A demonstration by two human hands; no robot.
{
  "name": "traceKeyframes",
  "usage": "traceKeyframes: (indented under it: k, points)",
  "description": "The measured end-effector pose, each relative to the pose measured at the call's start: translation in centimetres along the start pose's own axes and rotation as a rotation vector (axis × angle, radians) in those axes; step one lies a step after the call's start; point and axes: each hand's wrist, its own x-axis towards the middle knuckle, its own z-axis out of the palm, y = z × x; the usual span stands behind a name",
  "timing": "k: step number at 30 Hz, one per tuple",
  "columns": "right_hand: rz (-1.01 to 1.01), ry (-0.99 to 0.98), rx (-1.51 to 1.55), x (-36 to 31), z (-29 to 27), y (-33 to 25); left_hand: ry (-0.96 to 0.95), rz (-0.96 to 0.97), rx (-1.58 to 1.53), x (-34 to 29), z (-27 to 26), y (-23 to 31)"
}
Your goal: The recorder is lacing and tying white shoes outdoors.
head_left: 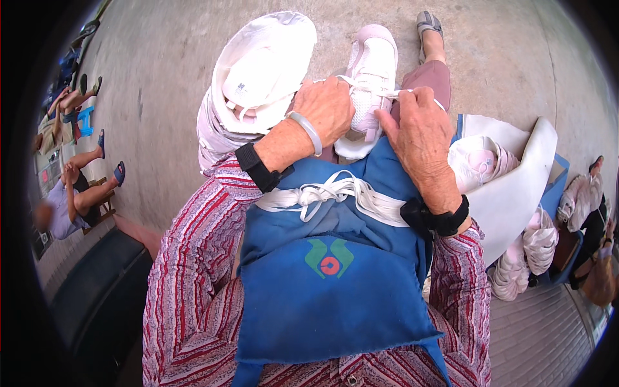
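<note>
A white sneaker (374, 64) with a pale pink toe and heel lies beyond my lap, its toe pointing away from me. My left hand (324, 113) is closed at the left of its tongue, pinching a white shoelace (350, 81). On the other side my right hand (420, 138) grips the lace's other part between thumb and fingers, stretched out to the right. Both laces run from the shoe's eyelets. The left fingertips are partly hidden. A bundle of white laces (335, 195) rests across my blue apron (329, 297).
Left of the sneaker stands a white bag-like holder (222, 77) with a shoe inside. At right, a white sheet (509, 193) lies by more shoes (482, 161) and a blue bin (558, 180). People sit at far left and far right on the concrete floor (161, 71).
</note>
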Motion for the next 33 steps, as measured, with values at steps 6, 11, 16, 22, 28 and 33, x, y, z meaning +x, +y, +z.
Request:
traceKeyframes:
  k: [6, 11, 16, 22, 28, 33]
  points:
    - [0.005, 0.027, -0.122, 0.1, 0.5, -0.9, 0.075, 0.038, -0.198, 0.8, 0.9, -0.9]
    - [0.001, 0.055, -0.07, 0.4, 1.2, -0.4, 0.054, 0.019, -0.208, 1.1, 0.7, -1.0]
    - [0.084, 0.027, 0.16, -0.1, 0.3, 0.4, 0.182, -0.049, -0.302, 0.5, -0.5, 0.2]
    - [0.054, 0.032, 0.035, -0.2, 0.2, 0.1, 0.268, 0.093, -0.321, 0.6, 0.0, -0.1]
    - [0.029, 0.058, 0.012, -0.1, 0.6, -0.3, 0.167, 0.059, -0.166, 0.8, 0.2, 0.0]
    - [0.051, 0.125, 0.131, -0.2, 1.7, 0.6, 0.221, 0.124, -0.056, 1.1, 0.2, 0.1]
